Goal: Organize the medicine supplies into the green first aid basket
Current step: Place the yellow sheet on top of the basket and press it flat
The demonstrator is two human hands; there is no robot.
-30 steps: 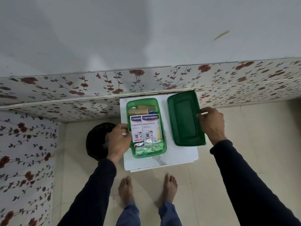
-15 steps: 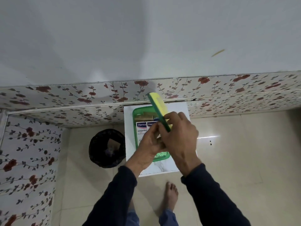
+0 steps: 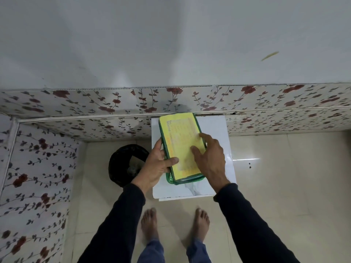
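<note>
Lid (image 3: 180, 145) now lies flat on basket (image 3: 187, 180), long axis toward wall; left hand (image 3: 157, 166) grasps its edge, right hand (image 3: 210, 160) presses, fingers spread

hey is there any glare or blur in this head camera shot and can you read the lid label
Head view: a bright glare streak lies on the floor tiles right of the white table; wide-angle bending curves the wall trim; the yellow label on the lid is too soft to read; both hands look reasonably sharp.

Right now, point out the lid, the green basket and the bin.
lid (image 3: 180, 141): head view, on its yellow label.
green basket (image 3: 187, 182): head view, near rim showing below the lid.
bin (image 3: 121, 162): head view, black left wall.
</note>
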